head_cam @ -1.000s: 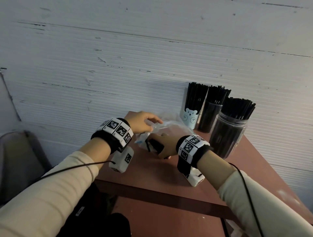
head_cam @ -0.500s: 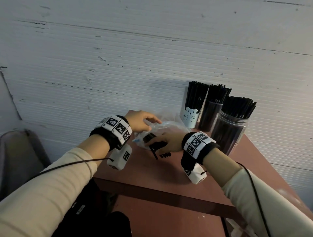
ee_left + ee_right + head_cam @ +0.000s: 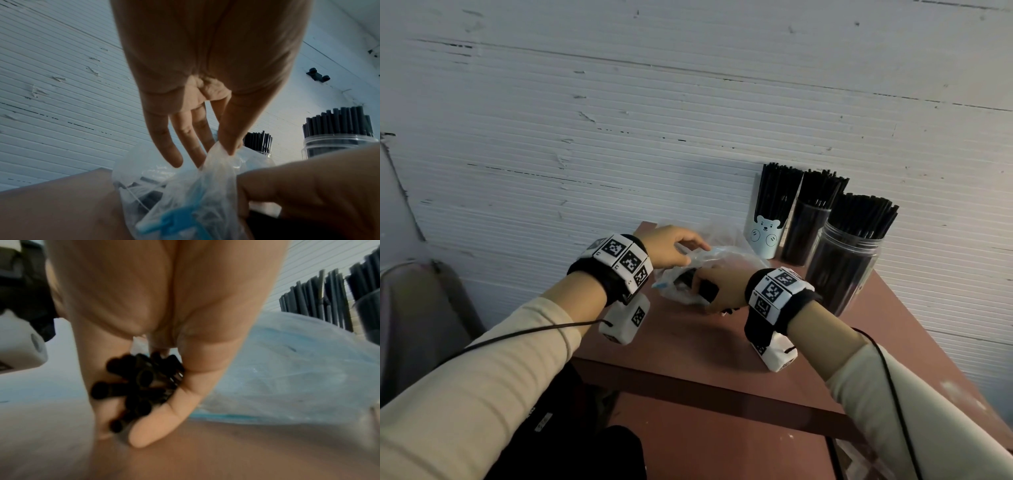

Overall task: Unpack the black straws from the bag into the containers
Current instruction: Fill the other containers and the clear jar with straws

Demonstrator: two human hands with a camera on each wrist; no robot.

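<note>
A clear plastic bag (image 3: 726,257) with a blue zip strip lies on the brown table (image 3: 688,342). My left hand (image 3: 674,246) pinches the bag's upper edge (image 3: 218,151) between thumb and forefinger, the other fingers straight. My right hand (image 3: 717,287) grips a bunch of black straws (image 3: 141,386) at the bag's mouth, their open ends facing the right wrist camera. Three containers full of black straws stand at the back right: a bear cup (image 3: 765,238), a dark tumbler (image 3: 803,236) and a clear jar (image 3: 840,267).
A white ribbed wall (image 3: 619,137) runs right behind the table. The table's front edge (image 3: 688,387) lies below my wrists, with dark clothing and floor beneath it. A grey chair back (image 3: 417,308) stands at the far left.
My right hand, holding the straws, has shifted a little right and back toward the bag's mouth. My left hand keeps its pinch on the bag.
</note>
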